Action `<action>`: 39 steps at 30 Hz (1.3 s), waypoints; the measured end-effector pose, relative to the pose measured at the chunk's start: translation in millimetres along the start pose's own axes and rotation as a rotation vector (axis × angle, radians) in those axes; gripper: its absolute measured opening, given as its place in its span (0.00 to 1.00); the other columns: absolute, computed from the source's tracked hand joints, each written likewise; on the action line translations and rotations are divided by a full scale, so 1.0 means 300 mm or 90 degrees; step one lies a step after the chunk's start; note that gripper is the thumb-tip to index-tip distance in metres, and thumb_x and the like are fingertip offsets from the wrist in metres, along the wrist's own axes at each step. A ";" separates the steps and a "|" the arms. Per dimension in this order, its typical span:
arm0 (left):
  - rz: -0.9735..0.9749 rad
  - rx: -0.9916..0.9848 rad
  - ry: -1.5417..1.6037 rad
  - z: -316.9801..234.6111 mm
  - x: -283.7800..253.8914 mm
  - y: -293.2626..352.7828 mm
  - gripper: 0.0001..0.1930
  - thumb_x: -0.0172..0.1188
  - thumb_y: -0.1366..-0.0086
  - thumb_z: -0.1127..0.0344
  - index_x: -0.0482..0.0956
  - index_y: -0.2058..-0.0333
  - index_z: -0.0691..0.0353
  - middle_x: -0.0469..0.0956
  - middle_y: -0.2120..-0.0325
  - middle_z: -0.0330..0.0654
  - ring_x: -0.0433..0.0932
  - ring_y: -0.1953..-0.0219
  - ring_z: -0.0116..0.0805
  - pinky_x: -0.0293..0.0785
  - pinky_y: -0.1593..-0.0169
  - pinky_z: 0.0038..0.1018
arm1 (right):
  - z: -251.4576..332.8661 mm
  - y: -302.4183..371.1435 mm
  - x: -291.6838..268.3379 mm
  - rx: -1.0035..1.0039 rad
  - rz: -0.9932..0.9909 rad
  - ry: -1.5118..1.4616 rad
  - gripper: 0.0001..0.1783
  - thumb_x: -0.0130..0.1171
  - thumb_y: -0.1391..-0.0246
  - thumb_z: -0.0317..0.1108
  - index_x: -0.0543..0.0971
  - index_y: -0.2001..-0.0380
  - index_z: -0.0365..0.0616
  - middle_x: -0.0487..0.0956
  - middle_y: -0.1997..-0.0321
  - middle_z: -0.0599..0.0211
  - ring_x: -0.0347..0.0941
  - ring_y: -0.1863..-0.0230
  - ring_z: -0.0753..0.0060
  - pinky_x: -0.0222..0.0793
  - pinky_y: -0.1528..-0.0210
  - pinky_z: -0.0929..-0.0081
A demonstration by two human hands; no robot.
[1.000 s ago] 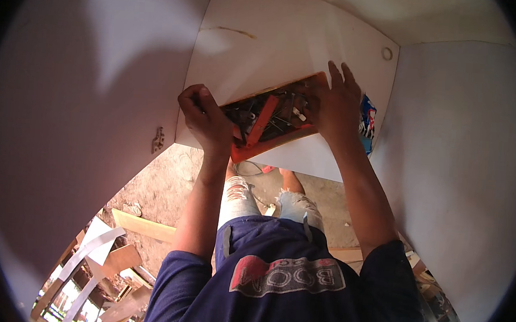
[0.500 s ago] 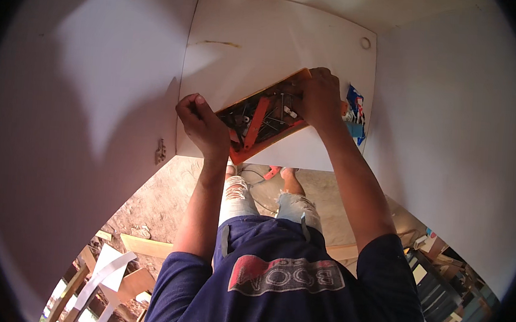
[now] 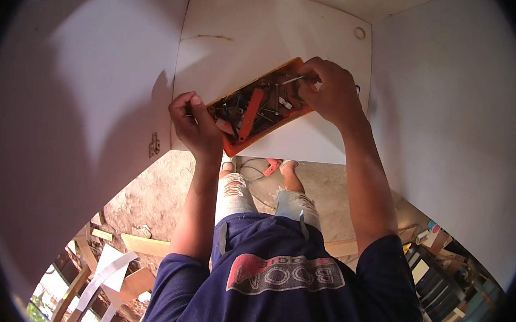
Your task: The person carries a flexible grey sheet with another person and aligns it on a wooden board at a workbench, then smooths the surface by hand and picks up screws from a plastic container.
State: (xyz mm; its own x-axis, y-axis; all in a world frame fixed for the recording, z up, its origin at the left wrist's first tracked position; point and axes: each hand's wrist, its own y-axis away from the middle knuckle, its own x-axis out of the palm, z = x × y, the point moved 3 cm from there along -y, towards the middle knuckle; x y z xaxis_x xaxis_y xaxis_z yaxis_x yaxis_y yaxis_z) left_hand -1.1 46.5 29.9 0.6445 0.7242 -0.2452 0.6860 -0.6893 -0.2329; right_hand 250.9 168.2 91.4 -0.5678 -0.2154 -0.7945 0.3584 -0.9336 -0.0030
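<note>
An orange tray [image 3: 265, 136] of loose hardware sits aslant on the white panel. Inside lie several screws and nails [image 3: 266, 112], an orange strip [image 3: 250, 114] and small white pieces. My right hand [image 3: 334, 94] is over the tray's far right end, its fingertips pinched on a thin, pale nail-like piece [image 3: 292, 79]. Beside the tray's left end, my left hand [image 3: 197, 127] is curled with thumb against fingers; whatever it holds is too small to make out.
White side panels [image 3: 83, 89] rise on both sides. A hinge-like metal fitting [image 3: 154, 145] is on the left one. A ring-shaped mark [image 3: 359, 33] shows at the far right of the white panel. Below are a red tool [image 3: 272, 166] with a cord and wood offcuts [image 3: 144, 244].
My right hand has lifted slightly and turned, and the nail-like piece now shows at its fingertips. It now covers most of the blue packet. The left hand stays curled beside the tray.
</note>
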 end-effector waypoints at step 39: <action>0.646 0.160 -0.576 -0.055 0.368 0.066 0.12 0.57 0.34 0.70 0.78 0.52 0.63 0.86 0.66 0.52 0.88 0.64 0.49 0.86 0.62 0.43 | -0.095 0.269 -0.004 0.177 -0.040 -0.127 0.15 0.72 0.40 0.36 0.84 0.52 0.45 0.85 0.59 0.64 0.82 0.59 0.68 0.78 0.60 0.68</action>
State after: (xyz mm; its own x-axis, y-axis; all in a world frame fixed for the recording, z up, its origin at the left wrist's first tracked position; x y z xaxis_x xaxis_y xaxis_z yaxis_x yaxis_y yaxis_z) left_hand 89.2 113.1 13.8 0.3117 -0.2888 -0.9052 -0.0881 -0.9574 0.2751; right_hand 301.5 101.3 74.9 -0.7256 -0.1814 -0.6638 0.1188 -0.9832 0.1389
